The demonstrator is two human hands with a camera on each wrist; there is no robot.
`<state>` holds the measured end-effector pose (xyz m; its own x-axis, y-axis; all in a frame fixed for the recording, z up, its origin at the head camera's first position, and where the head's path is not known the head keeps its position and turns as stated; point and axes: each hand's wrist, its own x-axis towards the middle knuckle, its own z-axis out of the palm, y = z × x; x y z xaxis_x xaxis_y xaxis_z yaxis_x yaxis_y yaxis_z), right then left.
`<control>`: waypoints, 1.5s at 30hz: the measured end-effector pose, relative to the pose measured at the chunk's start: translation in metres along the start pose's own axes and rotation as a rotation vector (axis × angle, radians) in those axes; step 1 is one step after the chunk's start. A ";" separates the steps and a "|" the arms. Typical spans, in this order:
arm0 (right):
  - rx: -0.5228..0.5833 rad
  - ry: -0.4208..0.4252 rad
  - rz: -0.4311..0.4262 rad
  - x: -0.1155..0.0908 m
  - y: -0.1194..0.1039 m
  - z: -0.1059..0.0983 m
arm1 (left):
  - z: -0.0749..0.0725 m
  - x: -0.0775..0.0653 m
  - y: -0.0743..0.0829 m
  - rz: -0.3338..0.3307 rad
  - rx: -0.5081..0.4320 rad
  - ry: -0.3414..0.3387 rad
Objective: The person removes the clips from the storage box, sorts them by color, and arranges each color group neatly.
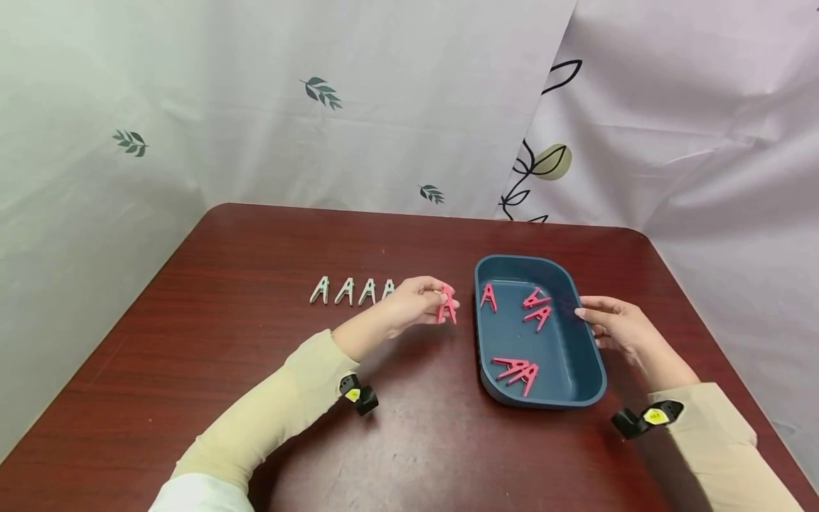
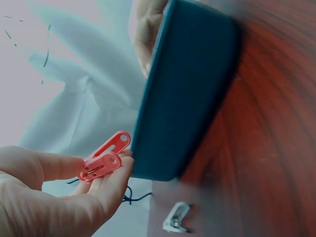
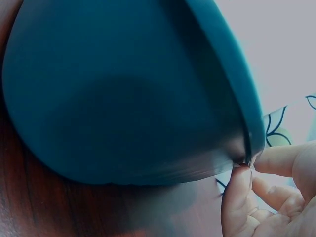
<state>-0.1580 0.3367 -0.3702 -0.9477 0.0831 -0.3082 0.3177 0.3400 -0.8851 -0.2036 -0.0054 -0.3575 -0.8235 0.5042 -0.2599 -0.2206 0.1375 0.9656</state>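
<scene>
Between thumb and fingers, my left hand (image 1: 417,306) pinches a pink clothespin (image 1: 447,306), held just left of a dark blue tray (image 1: 483,341). The left wrist view shows that same pink clothespin (image 2: 104,157) close up, beside the tray's outer wall (image 2: 192,84). My right hand (image 1: 621,328) grips the tray's right rim, with thumb and fingertips meeting at the edge (image 3: 254,128) in the right wrist view. Inside the tray lie several pink clothespins, among them one near the left wall (image 1: 489,297) and an overlapping pair (image 1: 528,377) near the front.
Several pale clothespins (image 1: 344,291) stand in a row on the dark red-brown table (image 1: 256,256), left of the tray; the left hand partly covers the rightmost one (image 1: 388,287). White curtains (image 1: 384,142) with leaf prints hang behind the table and along its sides.
</scene>
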 end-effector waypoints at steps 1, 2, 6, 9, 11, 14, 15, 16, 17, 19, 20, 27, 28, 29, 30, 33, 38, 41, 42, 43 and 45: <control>0.005 -0.001 -0.001 0.000 0.000 0.000 | -0.001 0.000 -0.002 -0.003 0.009 0.006; 0.009 -0.001 -0.002 0.000 0.000 0.000 | -0.002 -0.001 -0.004 -0.008 0.015 0.010; 0.001 0.003 -0.003 -0.001 0.000 0.000 | -0.003 -0.001 -0.010 -0.025 0.038 0.024; -0.006 0.004 -0.002 -0.001 -0.001 0.000 | -0.003 -0.001 -0.015 -0.037 0.041 0.033; -0.002 0.002 -0.003 -0.001 -0.001 0.000 | -0.004 -0.002 -0.018 -0.042 0.053 0.033; 0.008 -0.001 0.003 -0.001 0.000 0.000 | -0.005 -0.002 -0.024 -0.044 0.084 0.027; 0.009 -0.001 0.005 -0.001 0.000 0.000 | -0.005 -0.002 -0.026 -0.036 0.101 0.018; 0.008 -0.001 0.007 -0.001 0.000 0.000 | -0.006 -0.002 -0.028 -0.032 0.112 0.009; 0.009 -0.001 0.008 -0.001 0.001 0.000 | -0.006 -0.002 -0.031 -0.030 0.123 0.005; 0.006 0.001 0.008 -0.001 0.001 0.000 | -0.007 -0.002 -0.034 -0.027 0.150 -0.005; 0.005 0.002 0.005 -0.001 0.001 0.000 | -0.007 -0.002 -0.036 -0.023 0.167 -0.011; 0.017 0.000 -0.001 0.000 0.001 0.000 | -0.009 -0.001 -0.046 0.006 0.283 -0.031; 0.019 0.001 -0.001 -0.001 0.001 0.000 | -0.009 -0.001 -0.046 0.016 0.297 -0.032; 0.018 0.001 0.000 -0.001 0.001 0.000 | -0.009 -0.001 -0.047 0.023 0.313 -0.032; 0.015 0.001 -0.001 -0.001 0.001 0.000 | -0.009 -0.002 -0.047 0.031 0.330 -0.035; 0.016 0.001 -0.001 -0.001 0.001 0.000 | -0.011 -0.002 -0.048 0.064 0.397 -0.045; 0.014 0.005 -0.004 -0.001 0.002 0.000 | -0.012 0.000 -0.048 0.099 0.510 -0.051; 0.014 0.003 -0.003 -0.001 0.002 0.000 | -0.012 -0.001 -0.048 0.112 0.555 -0.046; 0.012 0.002 -0.004 0.000 0.003 0.000 | -0.012 -0.001 -0.047 0.114 0.563 -0.043; 0.012 0.001 -0.004 0.000 0.003 0.000 | -0.013 -0.002 -0.047 0.114 0.568 -0.041; 0.011 0.000 -0.004 0.001 0.003 0.000 | -0.013 -0.002 -0.046 0.117 0.581 -0.036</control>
<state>-0.1576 0.3378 -0.3730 -0.9491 0.0819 -0.3043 0.3139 0.3300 -0.8903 -0.1985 -0.0239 -0.4017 -0.8047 0.5713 -0.1616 0.2012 0.5185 0.8311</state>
